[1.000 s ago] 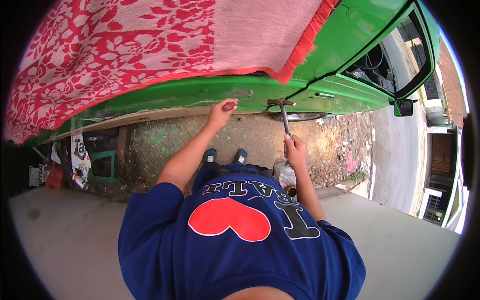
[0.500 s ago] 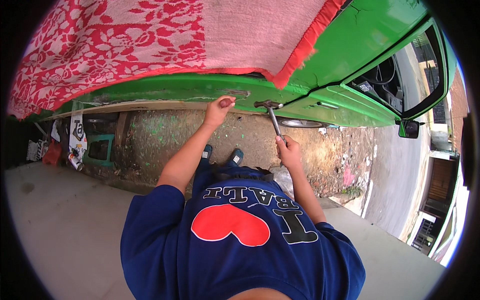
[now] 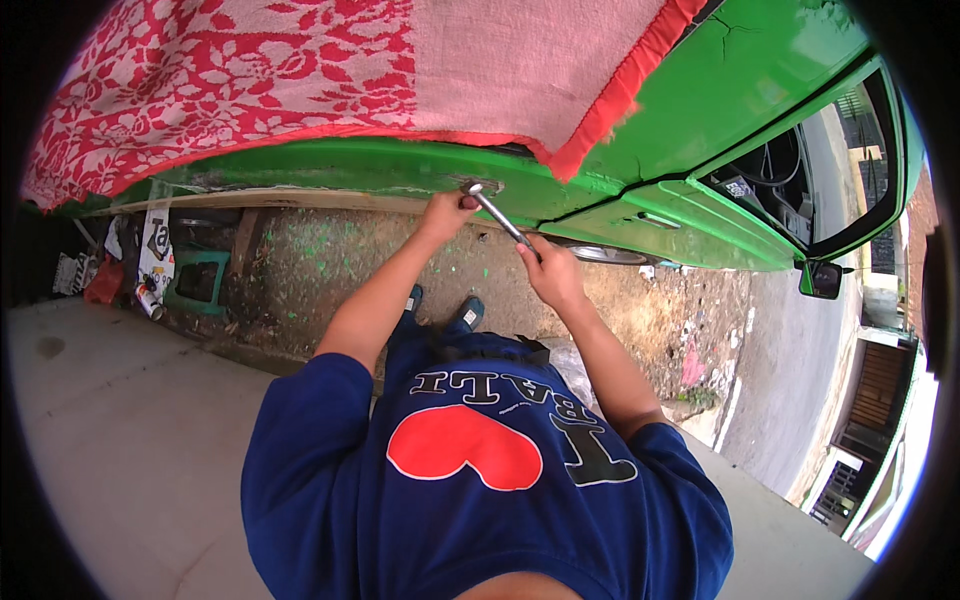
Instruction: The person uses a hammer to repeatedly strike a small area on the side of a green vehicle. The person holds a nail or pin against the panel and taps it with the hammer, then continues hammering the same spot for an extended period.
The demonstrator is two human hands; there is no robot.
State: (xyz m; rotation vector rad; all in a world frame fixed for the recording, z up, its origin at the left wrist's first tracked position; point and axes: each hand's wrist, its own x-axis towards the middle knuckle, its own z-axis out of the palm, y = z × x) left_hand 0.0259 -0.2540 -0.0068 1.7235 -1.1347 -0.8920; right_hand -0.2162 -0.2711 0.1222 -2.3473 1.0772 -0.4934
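Observation:
My right hand is closed round the lower handle of a hammer with a metal shaft. The hammer's head is at the reddish-brown handle of a small tool; whether they touch I cannot tell. That tool is gripped in my left hand, against the lower side of a green car. Its working end is hidden behind the hammer head and my fingers. A scraped grey patch shows on the panel beside it.
A red and pink patterned towel drapes over the car. To the right are a car window, a side mirror and a road. On the left stand a green stool and a spray can. A wheel shows below the door.
My right hand has swung the hammer left and up, bringing its head from the door gap to the tool in my left hand. My left hand has shifted slightly right.

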